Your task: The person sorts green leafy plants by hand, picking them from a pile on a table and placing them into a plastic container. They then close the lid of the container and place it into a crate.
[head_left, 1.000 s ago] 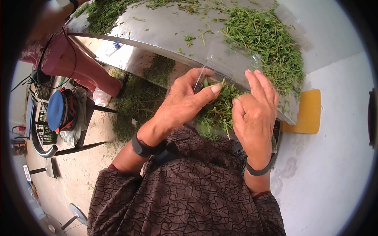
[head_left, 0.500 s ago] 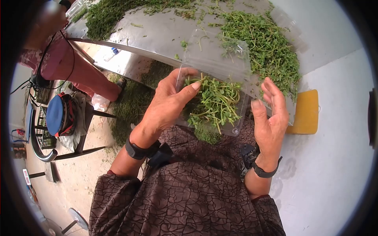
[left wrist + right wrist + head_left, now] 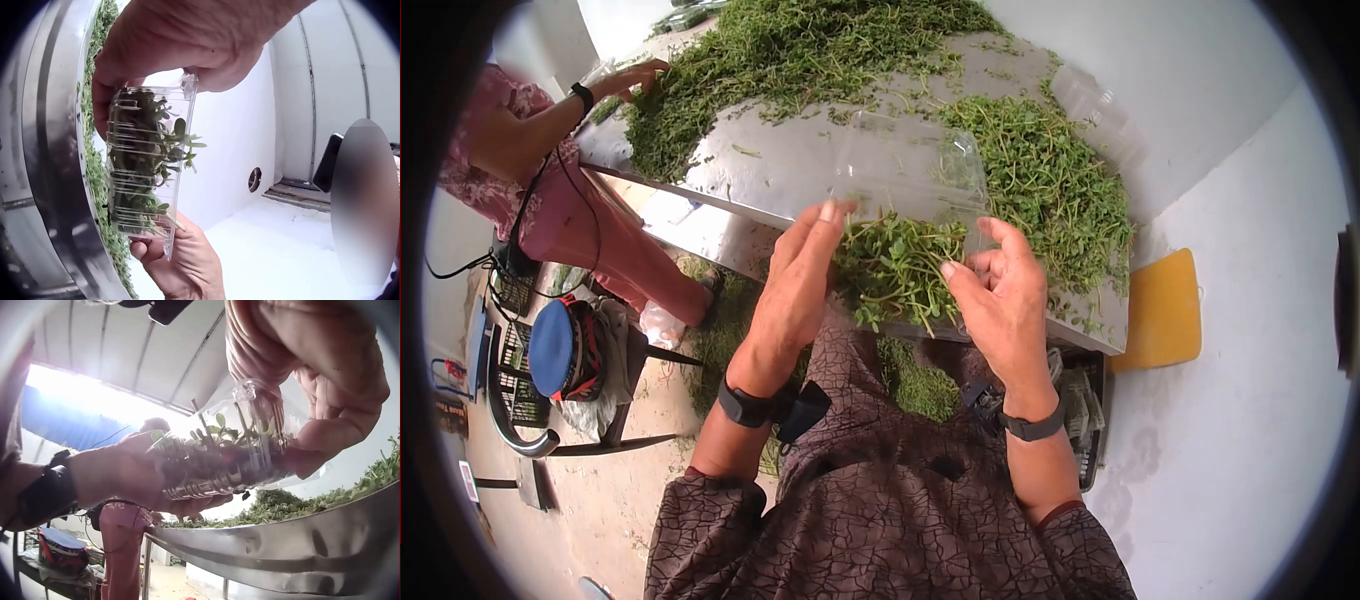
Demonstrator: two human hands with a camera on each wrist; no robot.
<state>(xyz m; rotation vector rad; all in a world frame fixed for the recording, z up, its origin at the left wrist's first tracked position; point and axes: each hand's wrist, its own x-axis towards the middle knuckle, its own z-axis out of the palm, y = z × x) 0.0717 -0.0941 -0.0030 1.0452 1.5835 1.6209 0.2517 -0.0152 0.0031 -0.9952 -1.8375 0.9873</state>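
Note:
In the head view a clear plastic clamshell box (image 3: 908,160) is held in front of the body, its lid folded back towards the table. Leafy green sprigs (image 3: 895,265) fill its base. My left hand (image 3: 795,285) grips the left side, thumb along the rim. At the right side my right hand (image 3: 1005,305) holds the box with bent fingers, thumb by the sprig stems. The left wrist view shows the ribbed wall of the box (image 3: 140,187) between both hands, with some leaves and a stem poking past the rim. In the right wrist view the right fingers overlap the box corner.
A metal table (image 3: 750,200) bears a long heap of greens (image 3: 800,50) and another pile (image 3: 1050,190) at right. Stacked clear boxes (image 3: 1100,115) stand behind. Another person (image 3: 550,150) is at the left, hand at the heap. A chair (image 3: 615,370) holds a blue cap (image 3: 555,345).
My right hand has moved from beside the box back onto its right side. The view has tilted up, showing more of the table and the other person's hand.

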